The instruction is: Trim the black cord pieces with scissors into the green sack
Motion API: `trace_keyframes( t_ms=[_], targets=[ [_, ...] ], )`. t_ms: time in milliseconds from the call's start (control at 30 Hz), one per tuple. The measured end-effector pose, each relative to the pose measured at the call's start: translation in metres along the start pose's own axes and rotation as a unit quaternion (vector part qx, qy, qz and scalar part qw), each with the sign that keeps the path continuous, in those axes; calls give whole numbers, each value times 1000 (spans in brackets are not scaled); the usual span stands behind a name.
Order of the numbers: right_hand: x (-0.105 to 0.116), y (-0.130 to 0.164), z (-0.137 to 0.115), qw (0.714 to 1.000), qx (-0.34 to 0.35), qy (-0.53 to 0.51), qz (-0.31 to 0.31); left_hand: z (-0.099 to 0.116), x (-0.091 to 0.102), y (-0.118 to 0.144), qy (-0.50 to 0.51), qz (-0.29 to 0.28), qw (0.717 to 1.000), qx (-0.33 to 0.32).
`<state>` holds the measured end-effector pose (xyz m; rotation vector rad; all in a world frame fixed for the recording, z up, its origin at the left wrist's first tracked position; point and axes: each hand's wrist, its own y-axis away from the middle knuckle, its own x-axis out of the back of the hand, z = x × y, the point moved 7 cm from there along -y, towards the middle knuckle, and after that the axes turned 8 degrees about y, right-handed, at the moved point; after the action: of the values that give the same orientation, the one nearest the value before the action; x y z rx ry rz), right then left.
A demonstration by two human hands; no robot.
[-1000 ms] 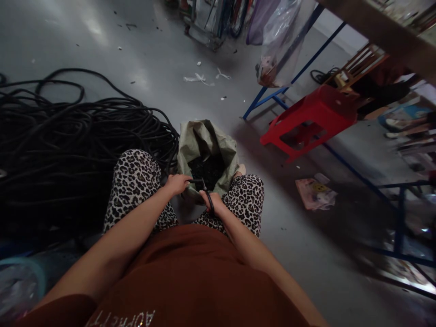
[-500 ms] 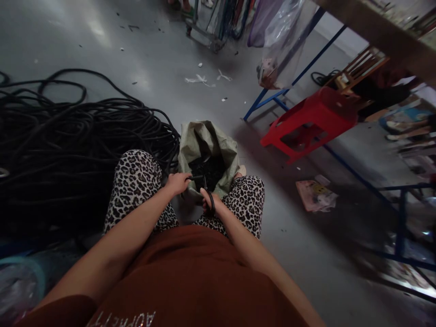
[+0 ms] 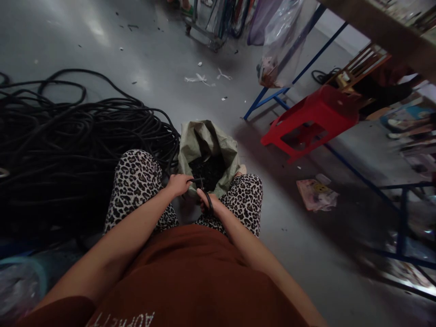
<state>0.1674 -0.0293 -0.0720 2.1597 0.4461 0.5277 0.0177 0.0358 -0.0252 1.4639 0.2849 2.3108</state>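
Grey floor: one sack, one red stool, two hands on scissors.

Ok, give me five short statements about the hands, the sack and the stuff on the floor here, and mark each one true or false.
1. The left hand grips a black cable over the sack. True.
2. The right hand is empty. False: it holds black-handled scissors.
3. The green woven sack stands open between the knees, with dark pieces inside. True.
4. The red plastic stool stands upright on its legs. False: it lies tipped over beside the blue frame.
5. The big pile of black cable lies on the person's right. False: it lies on the left.
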Motion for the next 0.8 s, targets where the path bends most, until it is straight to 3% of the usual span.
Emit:
trace_keyframes(
  t_ms=[600, 800],
  targets=[
    [-1, 0, 2, 1000, -23, 11, -2, 5, -1, 3, -28, -26, 999, -21],
    [0, 1, -1, 999, 1, 32, 2, 6, -2, 4, -29, -34, 999, -30]
  ],
)
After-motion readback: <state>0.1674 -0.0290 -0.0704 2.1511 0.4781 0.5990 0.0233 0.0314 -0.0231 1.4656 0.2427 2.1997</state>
